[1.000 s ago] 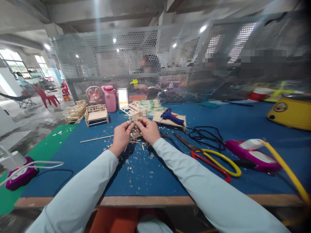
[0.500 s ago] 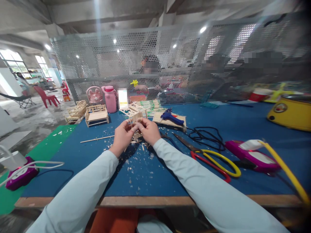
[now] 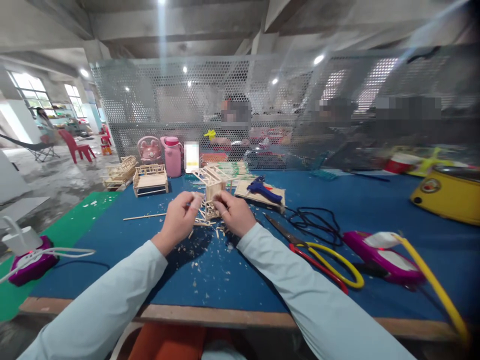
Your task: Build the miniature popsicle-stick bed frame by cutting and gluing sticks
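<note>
Left grip (image 3: 178, 220) drawn leftward, right grip (image 3: 237, 214) at stick frame (image 3: 213, 194), both curled

The bench (image 3: 243, 287) is surfaced in blue and edged in brown. The stick frame (image 3: 213, 194) is toned pale straw. To the right of the frame, a glue gun (image 3: 265, 190) is coloured dark blue, scissors (image 3: 295, 241) are handled in red and yellow, and a socket block (image 3: 393, 260) is cased in purple and white. To its left, a flask (image 3: 172, 159) is tinted pink.

The pale openwork stick model (image 3: 213, 192) sits amid scraps (image 3: 220, 232).
</note>
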### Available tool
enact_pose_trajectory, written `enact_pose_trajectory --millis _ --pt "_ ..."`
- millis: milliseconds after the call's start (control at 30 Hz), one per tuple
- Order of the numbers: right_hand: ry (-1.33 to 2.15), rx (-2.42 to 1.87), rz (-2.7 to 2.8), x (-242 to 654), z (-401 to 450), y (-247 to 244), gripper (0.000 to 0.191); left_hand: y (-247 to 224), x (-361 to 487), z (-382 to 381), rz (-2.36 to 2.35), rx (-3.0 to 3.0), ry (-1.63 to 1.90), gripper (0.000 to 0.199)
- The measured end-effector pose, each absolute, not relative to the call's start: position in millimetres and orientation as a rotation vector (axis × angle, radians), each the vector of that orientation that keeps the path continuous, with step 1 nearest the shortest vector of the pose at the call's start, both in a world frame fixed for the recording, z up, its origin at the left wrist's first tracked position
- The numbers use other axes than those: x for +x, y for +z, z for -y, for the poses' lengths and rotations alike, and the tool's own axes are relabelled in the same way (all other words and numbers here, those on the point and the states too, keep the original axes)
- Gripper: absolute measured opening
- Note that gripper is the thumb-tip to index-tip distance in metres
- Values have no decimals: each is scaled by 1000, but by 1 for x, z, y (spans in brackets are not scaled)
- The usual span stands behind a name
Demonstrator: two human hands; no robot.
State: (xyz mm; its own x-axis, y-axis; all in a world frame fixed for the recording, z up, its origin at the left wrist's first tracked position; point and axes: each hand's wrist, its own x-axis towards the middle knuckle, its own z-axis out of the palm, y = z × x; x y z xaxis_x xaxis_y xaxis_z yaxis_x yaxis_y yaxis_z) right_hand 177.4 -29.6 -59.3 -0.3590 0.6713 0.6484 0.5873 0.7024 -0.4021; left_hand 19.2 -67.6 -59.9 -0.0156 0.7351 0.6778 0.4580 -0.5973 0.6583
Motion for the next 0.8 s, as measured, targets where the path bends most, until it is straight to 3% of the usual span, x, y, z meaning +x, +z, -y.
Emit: enact_pose_trajectory --millis 133,333,467,567,667,800 --pt "27 -968 2164 178 33 -59 17 -59 20 72 -1336 2310 1378 25" --pt "99 -876 2192 174 39 -57 15 -57 16 71 -1294 2332 1433 17" --pt "177 -818 2209 172 43 -56 17 -53 9 71 -1240 2263 1281 13" --pt "246 -795 2194 174 42 -55 15 -52 1 68 -1186 2247 1203 24" --pt "304 -844 2002 184 34 -52 21 -50 -7 62 -1235 2114 1317 35" --pt "217 -1102 1672 211 11 -49 27 -42 -12 51 -1222 1562 1492 15"
